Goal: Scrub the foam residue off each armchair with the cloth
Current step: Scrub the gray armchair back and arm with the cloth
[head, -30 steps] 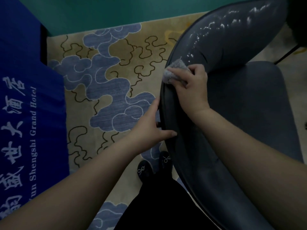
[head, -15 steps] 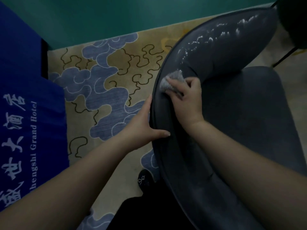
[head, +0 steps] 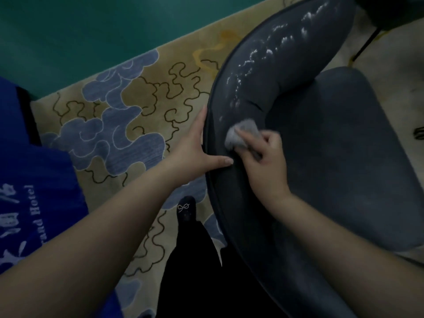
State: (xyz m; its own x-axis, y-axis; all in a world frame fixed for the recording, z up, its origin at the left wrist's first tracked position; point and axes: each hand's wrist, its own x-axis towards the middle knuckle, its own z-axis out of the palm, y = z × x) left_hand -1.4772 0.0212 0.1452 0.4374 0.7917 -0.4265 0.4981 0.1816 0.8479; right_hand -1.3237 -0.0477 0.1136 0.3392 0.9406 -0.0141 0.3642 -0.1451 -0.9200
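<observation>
The right hand (head: 263,161) has its fingers curled round a small grey cloth (head: 241,134) and presses it on the inside of the armchair (head: 344,145) back. The cloth looks soft and light, so it is easy to hold bunched up in the fingers. The left hand (head: 197,154) lies flat on the chair's outer edge, fingers straight and thumb on the rim, holding nothing. The chair looks big and padded, and the flat hand probably helps keep it in place. White foam (head: 263,56) dots run up the chair back above the cloth. The picture is dark and the right hand is blurred, so some foam may be hidden. A patterned carpet (head: 137,99), a blue cloth with writing (head: 34,203) and a dark shoe (head: 186,211) are near. Nothing blocks the way to the foam.
</observation>
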